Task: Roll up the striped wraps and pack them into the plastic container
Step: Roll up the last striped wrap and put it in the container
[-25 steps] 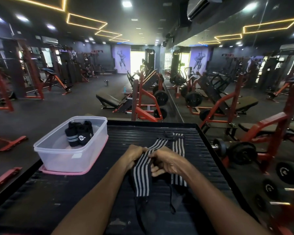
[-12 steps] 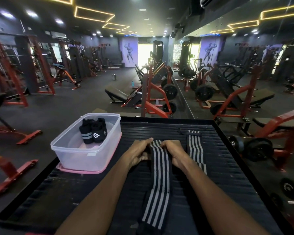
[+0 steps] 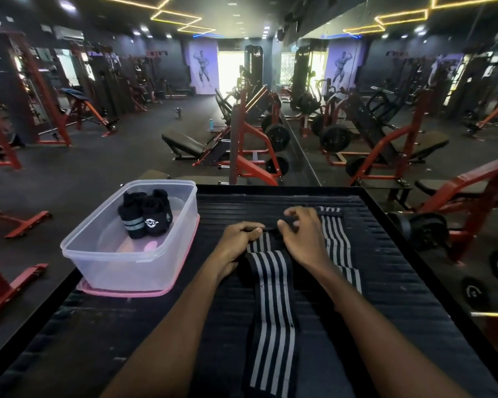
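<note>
A long black wrap with white stripes (image 3: 272, 305) lies lengthwise on the black ribbed platform (image 3: 391, 282), running toward me. My left hand (image 3: 236, 239) and my right hand (image 3: 302, 237) both grip its far end, fingers curled over the first fold. A second striped wrap (image 3: 338, 248) lies flat just right of my right hand. The clear plastic container (image 3: 121, 254) stands at the platform's left, on a pink lid, with two rolled black wraps (image 3: 145, 218) inside at its far end.
The platform's raised edges run along the left, far and right sides. Red weight machines, benches and weight plates fill the gym floor beyond, with a dumbbell (image 3: 426, 228) close off the right edge. A mirror wall runs along the right.
The wrap has been laid straight from a bunched, crossed state. Both hands moved to its far end and now curl over the start of a fold. The view moved closer.
</note>
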{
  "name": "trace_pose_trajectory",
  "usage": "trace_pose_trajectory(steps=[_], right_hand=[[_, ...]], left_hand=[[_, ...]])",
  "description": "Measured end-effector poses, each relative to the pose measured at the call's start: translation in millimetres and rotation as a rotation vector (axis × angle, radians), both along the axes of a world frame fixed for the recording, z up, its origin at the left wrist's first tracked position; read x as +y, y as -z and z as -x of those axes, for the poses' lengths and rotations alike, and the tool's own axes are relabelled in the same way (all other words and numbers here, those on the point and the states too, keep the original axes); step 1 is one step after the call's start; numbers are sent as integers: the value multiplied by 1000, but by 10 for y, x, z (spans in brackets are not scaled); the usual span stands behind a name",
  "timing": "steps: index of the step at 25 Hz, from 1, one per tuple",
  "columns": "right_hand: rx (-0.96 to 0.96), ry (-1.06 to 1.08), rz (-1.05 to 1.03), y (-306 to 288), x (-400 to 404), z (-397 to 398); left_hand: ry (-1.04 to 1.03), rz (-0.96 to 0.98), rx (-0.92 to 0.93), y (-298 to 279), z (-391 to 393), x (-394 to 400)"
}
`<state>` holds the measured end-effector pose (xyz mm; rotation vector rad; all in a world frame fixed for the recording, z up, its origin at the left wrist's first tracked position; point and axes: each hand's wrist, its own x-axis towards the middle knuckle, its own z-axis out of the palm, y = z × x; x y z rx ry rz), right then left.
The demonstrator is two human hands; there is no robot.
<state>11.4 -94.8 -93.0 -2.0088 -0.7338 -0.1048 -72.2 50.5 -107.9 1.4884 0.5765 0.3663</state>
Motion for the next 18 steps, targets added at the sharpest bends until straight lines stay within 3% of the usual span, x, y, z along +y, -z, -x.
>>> trace_pose_trajectory(steps=[5, 10, 18], right_hand=[[-43, -196, 100, -99, -32, -25], [-15, -141, 166, -93, -91, -86], [43, -208, -11, -105, -90, -47]], left_hand=[[211, 21, -7, -158, 66, -82], [172, 46, -21, -219, 95, -180], [95, -137, -69, -184, 103, -149]])
